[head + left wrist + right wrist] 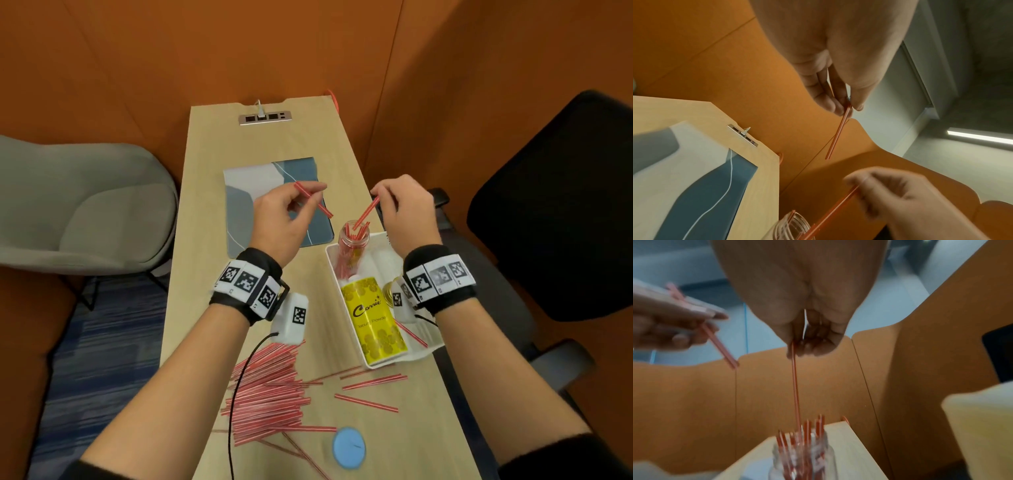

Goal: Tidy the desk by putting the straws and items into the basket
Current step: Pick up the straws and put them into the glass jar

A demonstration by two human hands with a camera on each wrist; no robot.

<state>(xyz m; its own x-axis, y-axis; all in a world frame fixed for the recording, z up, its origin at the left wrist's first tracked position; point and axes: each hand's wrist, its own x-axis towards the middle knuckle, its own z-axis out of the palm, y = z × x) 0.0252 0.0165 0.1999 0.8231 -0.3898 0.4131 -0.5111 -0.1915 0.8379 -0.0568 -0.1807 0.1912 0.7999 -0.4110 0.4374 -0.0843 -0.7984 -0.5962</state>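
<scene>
Straws fill a jar [352,240] at the basket's [334,262] 12 o'clock end; your right hand [406,212] pinches one straw [366,212] into its mouth, your left hand [284,219] pinches another [313,199]. Lower yours steeply, clearing the rim.

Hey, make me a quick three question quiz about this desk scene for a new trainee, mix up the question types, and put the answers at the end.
1. True or false: the right hand pinches a straw whose lower end is in the clear jar.
2. Where does the yellow powder bottle lie? A in the white basket; B on the patterned mat; C on the grey chair
3. Fill in: the left hand holds a ____.

Key: 1 true; 2 A; 3 straw
</scene>
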